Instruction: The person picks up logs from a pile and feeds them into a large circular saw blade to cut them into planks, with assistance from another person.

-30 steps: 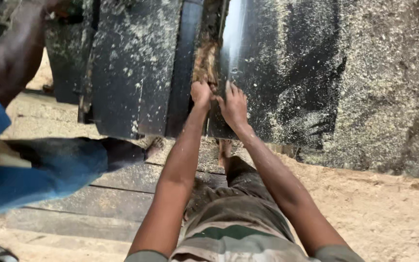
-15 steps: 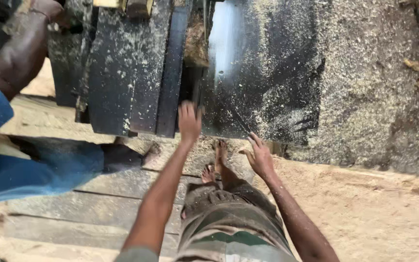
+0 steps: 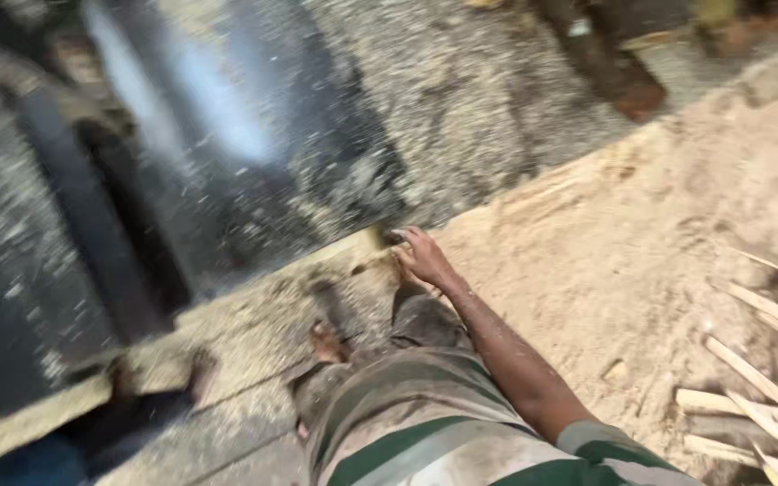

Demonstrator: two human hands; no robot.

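The view is blurred by motion. My right hand (image 3: 425,258) reaches forward with loose fingers, holding nothing, at the lower edge of a dark metal table (image 3: 254,171) dusted with sawdust. My left hand is out of view. My bare foot (image 3: 326,342) stands on a sawdust-covered plank below the table edge. My striped shorts and a green-and-grey sleeve fill the bottom of the view.
Thick sawdust (image 3: 641,243) covers the floor to the right. Thin wood offcuts (image 3: 758,378) lie in a heap at the right edge. Dark metal machine parts (image 3: 65,207) stand at the left. Another person's foot (image 3: 198,371) and blue trouser leg (image 3: 11,459) show at lower left.
The view has swung to the right. My left hand has left the view. My right hand has come down off the table top to its lower edge.
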